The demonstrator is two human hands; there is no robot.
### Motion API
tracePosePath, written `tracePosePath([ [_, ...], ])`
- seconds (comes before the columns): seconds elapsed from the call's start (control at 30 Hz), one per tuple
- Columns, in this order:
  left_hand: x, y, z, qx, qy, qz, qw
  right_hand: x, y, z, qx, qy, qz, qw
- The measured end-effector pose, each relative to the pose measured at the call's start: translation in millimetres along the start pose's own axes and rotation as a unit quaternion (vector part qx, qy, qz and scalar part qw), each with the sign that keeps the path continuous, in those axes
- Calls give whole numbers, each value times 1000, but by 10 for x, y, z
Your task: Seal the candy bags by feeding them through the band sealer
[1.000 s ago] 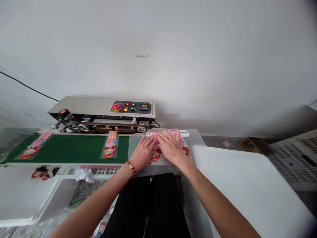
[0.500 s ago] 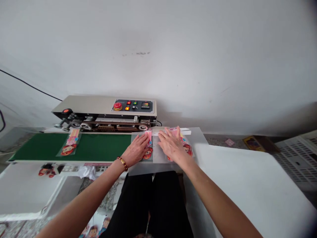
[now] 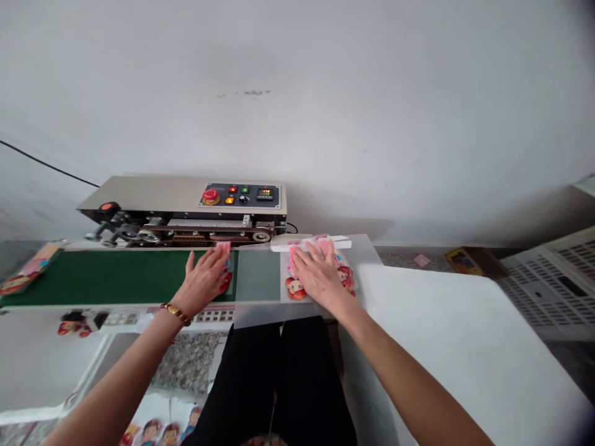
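Note:
My left hand [image 3: 203, 280] lies flat, fingers stretched, on a clear packet [image 3: 225, 267] with a pink and red cartoon print, on the right end of the green conveyor belt [image 3: 116, 277] under the sealer's jaws. My right hand [image 3: 317, 275] rests flat with spread fingers on a pile of the same packets [image 3: 320, 272] on the clear feed plate [image 3: 260, 297]. Another packet [image 3: 28, 270] sits at the belt's far left end.
The band sealer [image 3: 186, 207] with its control panel [image 3: 240, 195] stands against the white wall. A white table [image 3: 465, 347] extends to the right, with a white slotted crate [image 3: 553, 285] beyond. More packets [image 3: 74, 323] lie below the belt at left.
My left hand slid a packet leftwards from the pile onto the green belt. The earlier packets rode the belt to the left. My right hand stayed on the pile.

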State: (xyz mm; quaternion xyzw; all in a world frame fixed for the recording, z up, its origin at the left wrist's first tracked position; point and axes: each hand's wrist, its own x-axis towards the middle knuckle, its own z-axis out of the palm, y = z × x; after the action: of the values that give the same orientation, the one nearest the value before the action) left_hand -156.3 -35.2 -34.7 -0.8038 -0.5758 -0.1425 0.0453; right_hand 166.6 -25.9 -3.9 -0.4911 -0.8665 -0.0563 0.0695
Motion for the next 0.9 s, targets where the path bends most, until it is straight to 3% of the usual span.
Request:
tracePosePath([
  [0.07, 26, 161, -8, -13, 14, 3, 1000, 152, -169, 23, 17, -1, -3, 1000],
  [0.17, 186, 630, 72, -68, -1, 84, 994, 279, -276, -25, 39, -6, -1, 999],
  [0.27, 368, 1063, 211, -89, -13, 123, 988, 189, -118, -95, 39, 2, 21, 999],
  [0.33, 424, 1197, 274, -84, -19, 118, 989, 45, 86, -125, 26, 5, 46, 999],
  [0.4, 410, 1183, 289, -77, -25, 107, 991, -100, 285, -134, 13, 2, 62, 998],
  [0.5, 307, 958, 239, -63, -27, 85, 994, -202, 408, -105, -1, -2, 59, 998],
  [0.57, 229, 739, 183, -53, -37, 74, 995, -155, 321, -59, 1, -6, 48, 999],
  [0.73, 87, 270, 34, -18, -38, 23, 999, 174, -205, 47, 58, -31, 32, 997],
  [0.8, 55, 211, -25, 6, -24, -17, 1000, 245, -322, 44, 76, -16, 30, 996],
  [0.9, 47, 302, -74, 1, -2, -36, 999, 173, -245, -1, 64, 14, 45, 997],
])
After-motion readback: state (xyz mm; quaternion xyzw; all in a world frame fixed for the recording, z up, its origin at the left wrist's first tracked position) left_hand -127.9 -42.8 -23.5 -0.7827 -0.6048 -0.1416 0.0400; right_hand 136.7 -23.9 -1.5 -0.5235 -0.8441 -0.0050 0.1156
